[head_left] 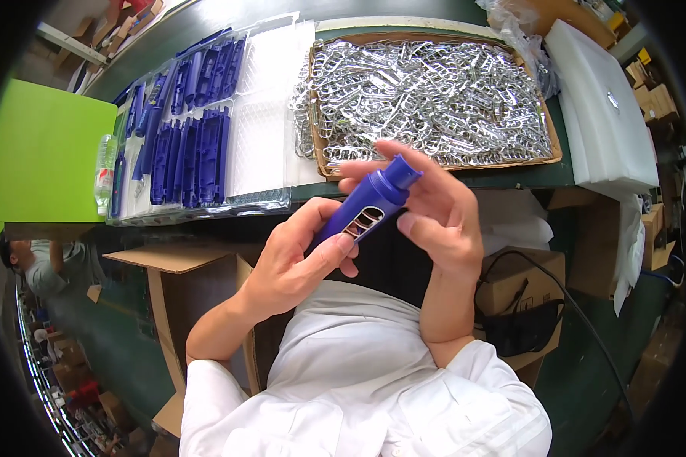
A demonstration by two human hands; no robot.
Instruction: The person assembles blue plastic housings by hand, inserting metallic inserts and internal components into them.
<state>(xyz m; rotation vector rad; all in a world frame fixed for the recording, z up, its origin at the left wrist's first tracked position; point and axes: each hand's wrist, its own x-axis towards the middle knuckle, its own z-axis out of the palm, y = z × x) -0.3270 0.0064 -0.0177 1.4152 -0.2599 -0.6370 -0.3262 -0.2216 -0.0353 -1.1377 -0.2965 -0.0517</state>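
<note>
My left hand (288,263) is wrapped round a blue plastic tube-shaped housing (377,190), held tilted above my lap with its narrower end up and to the right. A silver trim piece (364,223) with several openings shows in the housing's side, close to my left thumb. Around the upper end, my right hand (451,221) is curved with fingers apart; whether it touches the housing I cannot tell. On the table beyond, silver trim pieces (427,99) fill a shallow carton (554,145). Blue half shells (209,152) lie in a clear tray (263,145) to its left.
A green board (46,152) and a clear bottle (104,179) stand at the left. White foam sheets (598,107) are at the right. Below the table edge are an open cardboard box (202,297), another box (537,270) and a black cable (579,327). A person (46,266) is far left.
</note>
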